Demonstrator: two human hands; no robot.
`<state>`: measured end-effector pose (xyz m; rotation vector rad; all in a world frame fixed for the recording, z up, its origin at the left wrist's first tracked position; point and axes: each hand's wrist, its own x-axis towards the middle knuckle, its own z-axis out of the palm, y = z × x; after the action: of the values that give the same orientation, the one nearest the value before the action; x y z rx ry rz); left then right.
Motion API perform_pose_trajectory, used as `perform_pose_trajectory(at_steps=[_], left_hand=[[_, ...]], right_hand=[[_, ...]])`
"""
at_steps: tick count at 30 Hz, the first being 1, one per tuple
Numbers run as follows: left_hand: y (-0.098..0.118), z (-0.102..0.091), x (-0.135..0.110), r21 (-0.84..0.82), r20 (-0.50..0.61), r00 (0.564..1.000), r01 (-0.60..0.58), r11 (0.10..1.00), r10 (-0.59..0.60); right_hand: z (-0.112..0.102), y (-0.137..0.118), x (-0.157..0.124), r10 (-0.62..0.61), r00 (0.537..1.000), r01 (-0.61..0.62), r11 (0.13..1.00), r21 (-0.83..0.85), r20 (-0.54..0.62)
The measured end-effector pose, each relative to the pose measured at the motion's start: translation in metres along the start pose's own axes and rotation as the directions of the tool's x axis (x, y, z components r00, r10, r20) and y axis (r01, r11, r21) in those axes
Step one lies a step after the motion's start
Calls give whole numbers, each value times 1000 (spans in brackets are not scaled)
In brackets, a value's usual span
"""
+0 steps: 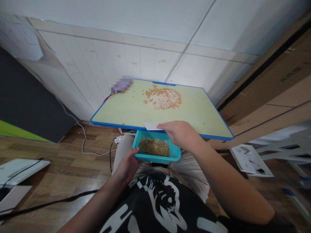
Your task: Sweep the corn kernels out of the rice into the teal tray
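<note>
My left hand (130, 161) grips the left end of a turquoise plastic tray (175, 154), its thumb over the rim. Inside the tray lies a layer of greenish-yellow grains or beans (154, 146); their exact kind is too small to tell. Held between the fingers of my right hand (178, 132) is a white card (152, 126), at the front edge of the table, just above the tray. A heap of yellow kernels mixed with white grains (164, 98) sits on the pale yellow tabletop (194, 113), beyond the card.
A blurred-out purplish object (122, 84) stands at the table's back left corner, with a red cord beside it. The table's back edge is by a white wall (136, 58). Cardboard boxes (262, 87) lean at the right. A white cable (85, 139) runs over the wooden floor.
</note>
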<state>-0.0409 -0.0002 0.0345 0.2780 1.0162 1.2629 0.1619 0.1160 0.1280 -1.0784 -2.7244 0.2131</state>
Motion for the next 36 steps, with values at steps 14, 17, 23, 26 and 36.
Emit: perform_pose_trajectory(at_steps=[14,17,23,26,36], left_hand=[[0,-9,2,32,-4,999,44,999,-44],[0,-9,2,45,4,999,40,998,-40],[-2,-13,3,11,23,999,35,999,-35],[-2,-16,3,20,13,999,36,999,-36],[8,-26,-1,-12,-114,993,-35,999,34]], right_hand=[[0,24,-6,-86,990,93,994,55,-111],[-5,25,-4,-82,991,87,995,52,-106],[-8,24,-1,-65,995,71,994,78,-76],[-8,23,6,-68,995,77,989,125,-75],[-2,1,61,-81,997,82,986,142,-13]])
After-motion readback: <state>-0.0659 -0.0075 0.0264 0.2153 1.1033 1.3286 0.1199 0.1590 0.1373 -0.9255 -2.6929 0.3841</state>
